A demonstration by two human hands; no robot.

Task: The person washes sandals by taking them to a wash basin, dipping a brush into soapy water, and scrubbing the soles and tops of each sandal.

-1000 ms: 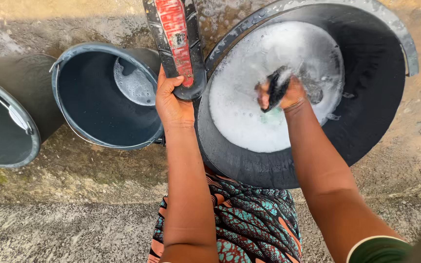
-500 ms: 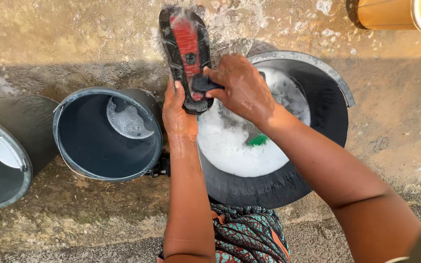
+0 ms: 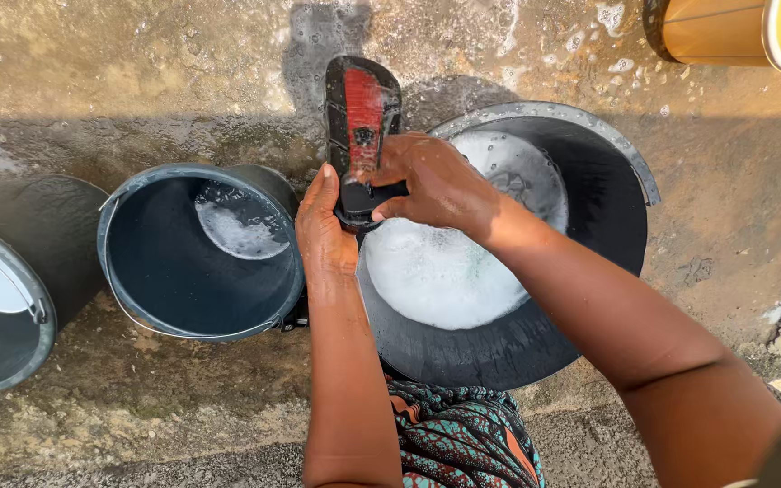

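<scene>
Here, the wet concrete ground fills the frame. At centre right sits a big black basin with soapy water; left of it a dark bucket, and another bucket at the left edge. A black and red sandal stands above the basin rim, its long axis toward the top. The left hand is clamped on its lower end; the right hand presses a dark brush on it.

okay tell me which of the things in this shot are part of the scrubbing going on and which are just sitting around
In use:
black and red slipper, gripped by left hand
dark scrubber in right hand
black basin of soapy water

Just sitting nearby:
grey bucket
second bucket, far left
yellow container
</scene>
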